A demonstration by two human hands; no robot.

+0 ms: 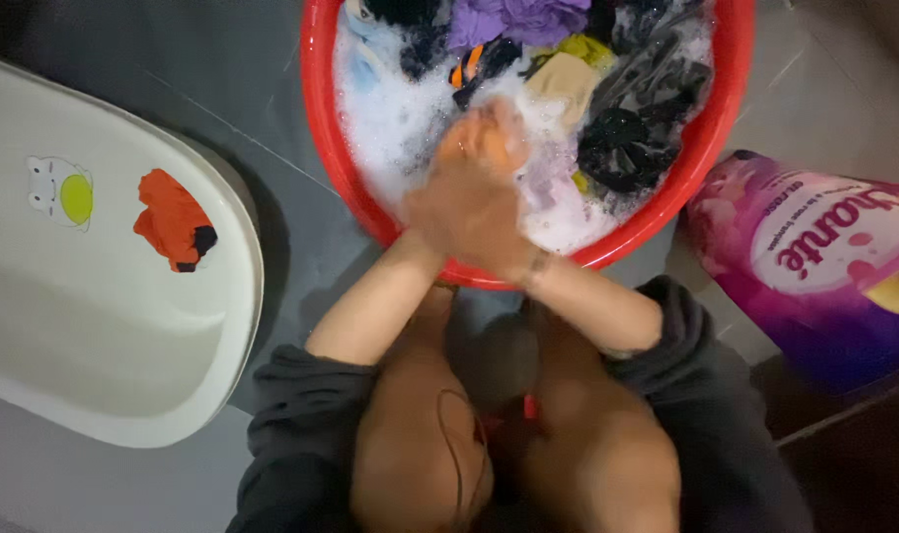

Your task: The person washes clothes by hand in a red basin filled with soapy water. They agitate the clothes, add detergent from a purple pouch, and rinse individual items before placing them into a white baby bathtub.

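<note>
A round red basin (718,118) stands on the floor, full of soapy water and several wet clothes in purple, black, yellow and orange. Both my hands meet over its near side, blurred by motion. My left hand (439,202) and my right hand (499,222) are pressed together, gripping a small orange cloth (484,143) that sticks out above the fingers amid the foam. My bare knees and dark sleeves fill the bottom of the view.
A pale oval tub (104,326) lies on the grey tiled floor to the left, with an orange and black garment (176,219) inside it. A purple detergent bag (815,257) lies to the right of the basin.
</note>
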